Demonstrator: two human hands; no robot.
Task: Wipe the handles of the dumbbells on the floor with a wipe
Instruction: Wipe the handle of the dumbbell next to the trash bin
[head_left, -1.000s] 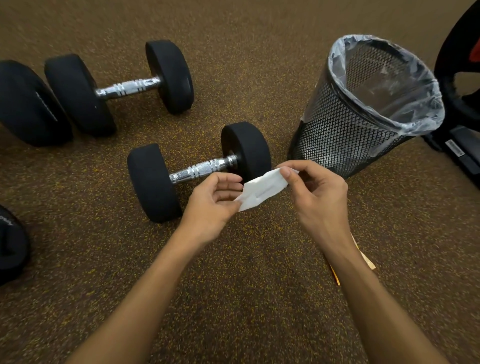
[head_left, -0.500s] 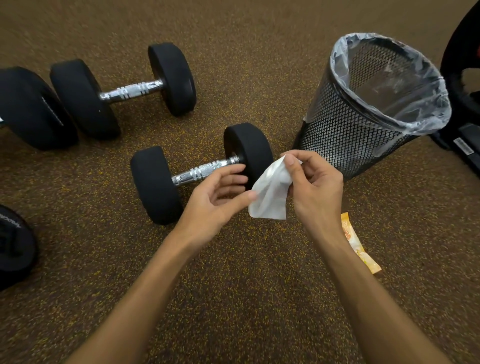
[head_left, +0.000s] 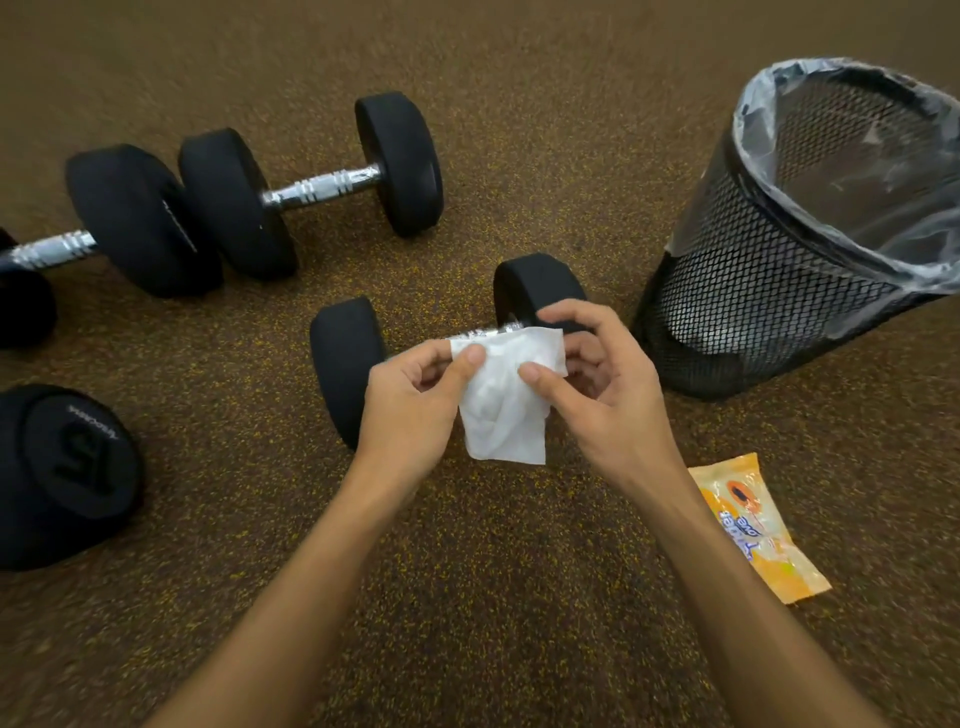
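Observation:
A white wipe (head_left: 506, 400) hangs spread between both hands, above the nearest black dumbbell (head_left: 343, 358). My left hand (head_left: 410, 410) pinches its upper left corner. My right hand (head_left: 597, 384) pinches its right side. The wipe and my hands hide most of that dumbbell's chrome handle; only a short stretch shows near its right head. A second dumbbell (head_left: 317, 189) lies farther back with its chrome handle bare. A third dumbbell (head_left: 135, 218) lies to its left, running out of view.
A black mesh bin (head_left: 769, 291) with a clear liner stands at the right, close to the near dumbbell. An orange wipes packet (head_left: 753, 525) lies on the floor by my right forearm. Another black dumbbell head (head_left: 67, 478) marked 15 sits at the lower left. Speckled brown floor all around.
The folded wipe has been opened out; it now hangs wide between both hands. My view has shifted, so the dumbbells and bin sit farther right and more of the packet shows.

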